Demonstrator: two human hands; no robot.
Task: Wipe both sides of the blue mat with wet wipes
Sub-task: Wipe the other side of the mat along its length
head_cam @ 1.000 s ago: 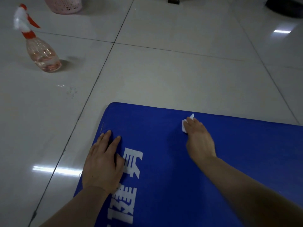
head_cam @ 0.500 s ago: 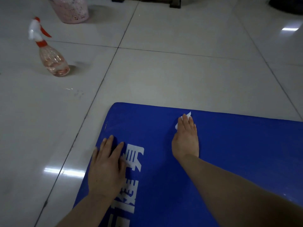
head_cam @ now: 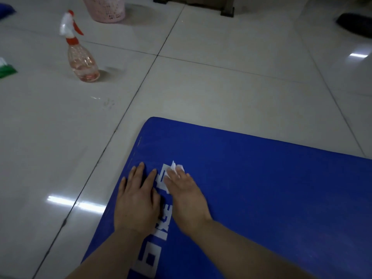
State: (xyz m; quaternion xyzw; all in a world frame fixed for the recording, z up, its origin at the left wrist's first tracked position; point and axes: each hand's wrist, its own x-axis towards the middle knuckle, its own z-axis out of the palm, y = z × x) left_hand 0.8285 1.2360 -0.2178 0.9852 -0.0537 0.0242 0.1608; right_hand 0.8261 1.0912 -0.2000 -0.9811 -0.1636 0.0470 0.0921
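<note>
The blue mat (head_cam: 261, 188) lies flat on the tiled floor, with white printed characters near its left edge. My left hand (head_cam: 136, 200) rests flat, fingers spread, on the mat's left part. Right beside it, my right hand (head_cam: 185, 196) presses a crumpled white wet wipe (head_cam: 175, 167) onto the mat over the white lettering. Only the wipe's far end shows beyond my fingertips; the rest is hidden under the hand.
A clear pink spray bottle (head_cam: 81, 57) with a red and white trigger stands on the floor at the left. Behind it is a pink perforated basket (head_cam: 104, 9). A green and white packet (head_cam: 5, 67) lies at the left edge. A dark object (head_cam: 356, 25) sits far right.
My right hand has slid the wipe leftward and nearer across the mat, ending next to my left hand. The left hand has stayed in place on the mat.
</note>
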